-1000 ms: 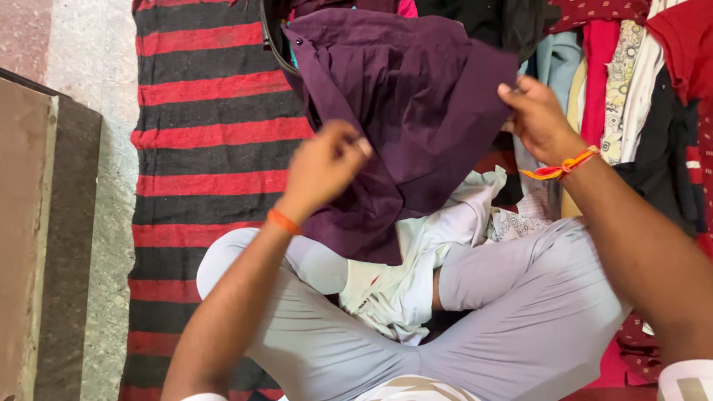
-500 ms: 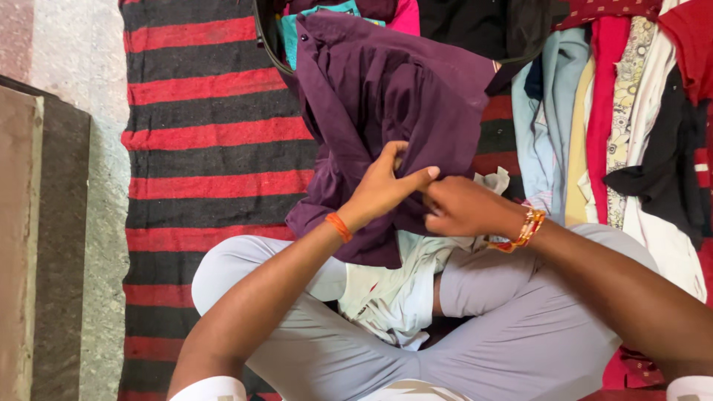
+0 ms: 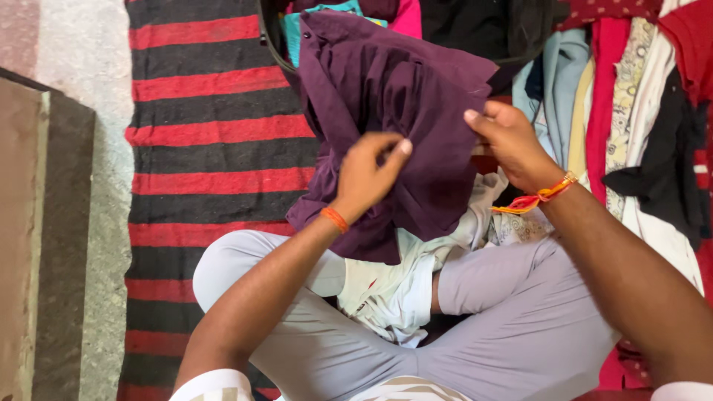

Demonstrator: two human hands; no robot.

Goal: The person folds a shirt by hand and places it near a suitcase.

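Observation:
A dark purple shirt [image 3: 386, 89] lies spread in front of my crossed legs, its lower part draped toward my lap. My left hand [image 3: 365, 174] pinches a fold of the shirt near its middle. My right hand [image 3: 507, 139] grips the shirt's right edge, held apart from the left hand. Orange thread bands circle both wrists. Under the shirt a white garment [image 3: 401, 282] is bunched in my lap on grey trousers [image 3: 520, 319].
A red and black striped blanket [image 3: 208, 134] covers the floor at left. Many garments [image 3: 624, 111] lie in a pile at right: red, light blue, yellow, white, black. A dark bag rim [image 3: 269, 37] shows at the top. Stone floor and a brown board [image 3: 30, 223] are at far left.
Half a second ago both hands met at the shirt's middle. My right hand has moved right and up to the shirt's edge; my left hand stays on the fold.

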